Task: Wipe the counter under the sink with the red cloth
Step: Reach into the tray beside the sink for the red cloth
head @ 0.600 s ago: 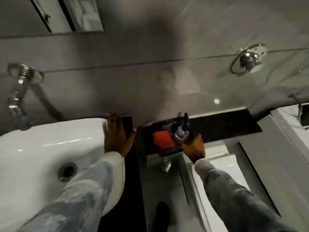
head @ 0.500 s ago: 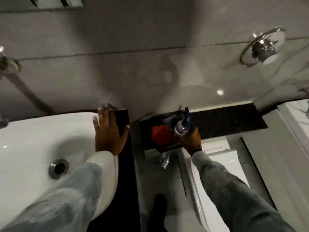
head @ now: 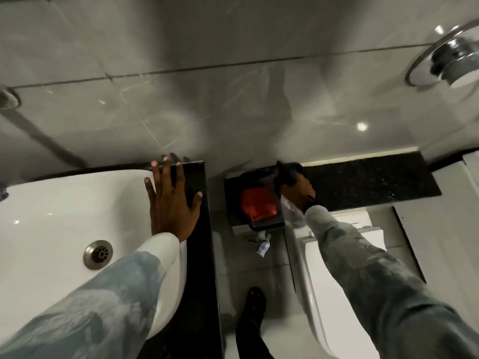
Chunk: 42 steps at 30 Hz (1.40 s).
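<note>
Left hand (head: pixel 172 200) flat, fingers spread, on sink (head: pixel 64 211) rim and dark desk (head: pixel 199 255). Right hand (head: pixel 298 190) grip closed around spray bottle (head: pixel 291 208). Red cloth (head: pixel 256 207) lies on the lower black ledge (head: pixel 370 180), just left of that hand.

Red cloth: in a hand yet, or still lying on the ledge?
Still lying there. The red cloth sits on the dark ledge; the right hand grips a spray bottle beside it, the left hand lies flat by the sink.

No text or label can be read.
</note>
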{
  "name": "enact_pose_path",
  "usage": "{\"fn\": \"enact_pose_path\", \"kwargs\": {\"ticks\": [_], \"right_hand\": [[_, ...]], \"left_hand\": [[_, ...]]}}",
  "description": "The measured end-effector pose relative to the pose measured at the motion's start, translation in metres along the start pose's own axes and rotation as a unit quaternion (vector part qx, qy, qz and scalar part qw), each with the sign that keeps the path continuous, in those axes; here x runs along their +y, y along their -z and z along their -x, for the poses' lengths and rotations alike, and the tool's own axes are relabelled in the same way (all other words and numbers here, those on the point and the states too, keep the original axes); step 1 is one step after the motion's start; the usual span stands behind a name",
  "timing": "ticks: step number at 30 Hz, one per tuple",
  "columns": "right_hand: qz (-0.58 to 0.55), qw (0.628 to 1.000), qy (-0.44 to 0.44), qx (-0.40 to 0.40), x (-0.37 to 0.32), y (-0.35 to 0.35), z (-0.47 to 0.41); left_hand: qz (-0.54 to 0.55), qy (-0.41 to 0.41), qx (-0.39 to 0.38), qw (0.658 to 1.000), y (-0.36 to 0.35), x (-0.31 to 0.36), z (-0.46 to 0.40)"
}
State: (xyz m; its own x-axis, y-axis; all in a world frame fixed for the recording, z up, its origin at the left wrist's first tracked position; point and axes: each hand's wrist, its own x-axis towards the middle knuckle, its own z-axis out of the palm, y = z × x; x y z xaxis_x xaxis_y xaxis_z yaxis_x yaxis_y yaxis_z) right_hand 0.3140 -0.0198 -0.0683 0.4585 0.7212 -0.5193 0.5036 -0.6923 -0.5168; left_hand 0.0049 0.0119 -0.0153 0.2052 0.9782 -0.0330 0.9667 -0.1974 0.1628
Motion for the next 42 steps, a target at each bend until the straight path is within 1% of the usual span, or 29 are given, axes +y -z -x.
{"fn": "enact_pose_path", "kwargs": {"ticks": [3, 5, 10, 13, 17, 20, 22, 24, 30, 32, 34, 35, 36, 37, 39, 40, 41, 42], "right_hand": [[0.127, 0.99, -0.014, -0.064, 0.009, -0.007, 0.019], [0.177, 0.981, -0.011, -0.086, 0.016, -0.013, 0.031], [0.211, 0.973, -0.033, -0.089, 0.025, -0.019, 0.045], [0.182, 0.98, -0.05, -0.071, 0.028, -0.024, 0.046], [0.158, 0.985, -0.052, -0.044, 0.027, -0.024, 0.042], [0.091, 0.994, -0.047, 0.023, 0.02, -0.015, 0.029], [0.029, 0.996, -0.024, 0.075, 0.017, -0.009, 0.018], [-0.008, 0.995, 0.002, 0.101, 0.018, -0.008, 0.01], [-0.055, 0.988, 0.044, 0.14, 0.029, -0.018, -0.01], [-0.061, 0.988, 0.047, 0.134, 0.037, -0.019, -0.006], [-0.069, 0.991, 0.022, 0.114, 0.041, -0.02, 0.005], [-0.066, 0.992, 0.003, 0.106, 0.043, -0.022, 0.01], [-0.06, 0.993, -0.016, 0.102, 0.044, -0.022, 0.02], [-0.053, 0.993, -0.035, 0.103, 0.045, -0.026, 0.028], [-0.063, 0.989, -0.077, 0.108, 0.046, -0.034, 0.047], [-0.086, 0.986, -0.101, 0.1, 0.045, -0.039, 0.055], [-0.114, 0.982, -0.129, 0.079, 0.044, -0.046, 0.058], [-0.146, 0.975, -0.159, 0.047, 0.044, -0.054, 0.059]], "left_hand": [[0.006, 0.003, 0.0, 1.0, 0.003, 0.002, 0.0], [0.007, 0.006, -0.003, 1.0, 0.005, 0.004, 0.001], [0.004, 0.004, -0.005, 1.0, 0.005, 0.003, 0.001], [0.007, 0.004, -0.004, 1.0, 0.004, 0.002, 0.001], [0.009, 0.0, -0.005, 1.0, 0.004, 0.002, 0.002], [0.009, -0.001, -0.003, 1.0, 0.004, 0.002, 0.001], [0.008, -0.001, -0.002, 1.0, 0.003, 0.001, 0.001], [0.009, -0.003, 0.004, 1.0, 0.001, 0.0, 0.002], [0.0, -0.013, 0.025, 1.0, -0.008, -0.004, -0.002], [-0.006, -0.013, 0.021, 1.0, -0.007, -0.003, -0.001], [-0.017, -0.018, 0.018, 1.0, -0.003, 0.0, 0.0], [-0.035, -0.027, 0.019, 0.999, -0.002, 0.003, 0.0], [-0.071, -0.054, 0.021, 0.996, 0.004, 0.006, 0.002], [-0.115, -0.1, 0.015, 0.988, 0.006, 0.009, 0.004], [-0.201, -0.217, -0.018, 0.955, 0.008, 0.022, 0.0], [-0.222, -0.252, -0.046, 0.941, 0.006, 0.032, -0.004], [-0.222, -0.264, -0.071, 0.936, 0.0, 0.046, -0.01], [-0.202, -0.258, -0.094, 0.94, -0.01, 0.06, -0.018]]}}
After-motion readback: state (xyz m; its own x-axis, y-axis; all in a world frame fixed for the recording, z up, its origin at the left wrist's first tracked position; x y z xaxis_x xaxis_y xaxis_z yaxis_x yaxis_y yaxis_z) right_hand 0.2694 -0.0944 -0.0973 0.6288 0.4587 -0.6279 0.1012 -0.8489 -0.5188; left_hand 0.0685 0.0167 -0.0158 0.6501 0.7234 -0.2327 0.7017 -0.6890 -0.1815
